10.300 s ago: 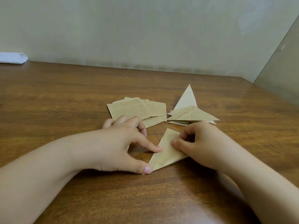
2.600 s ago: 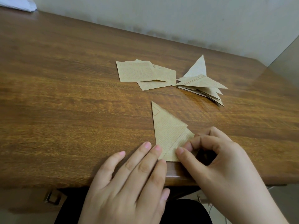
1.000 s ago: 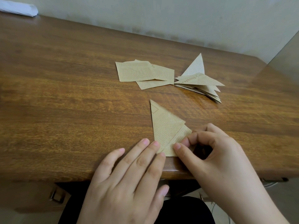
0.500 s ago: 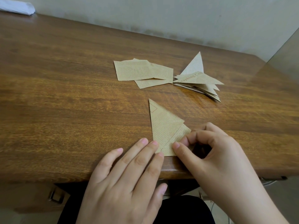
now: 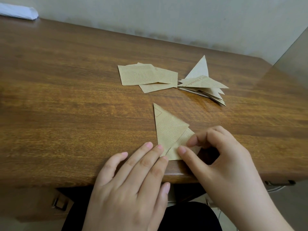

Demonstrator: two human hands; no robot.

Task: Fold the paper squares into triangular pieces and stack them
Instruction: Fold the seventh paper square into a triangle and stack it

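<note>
The right hand covers the folded piece's right corner; whether it pinches seems unclear.

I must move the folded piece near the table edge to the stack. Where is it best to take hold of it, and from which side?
Probably pinch the folded triangular piece at its wide lower-right corner, coming from the right, where the right hand already holds the flap. The layers overlap there, so one pinch keeps them together. The far tip is thin, single and lies flat.

Bare wooden table fills the left and centre-left of the frame, open for passage. At upper centre, flat paper squares and a triangle stack crowd the right; a white bundle occupies the upper-left corner.
</note>
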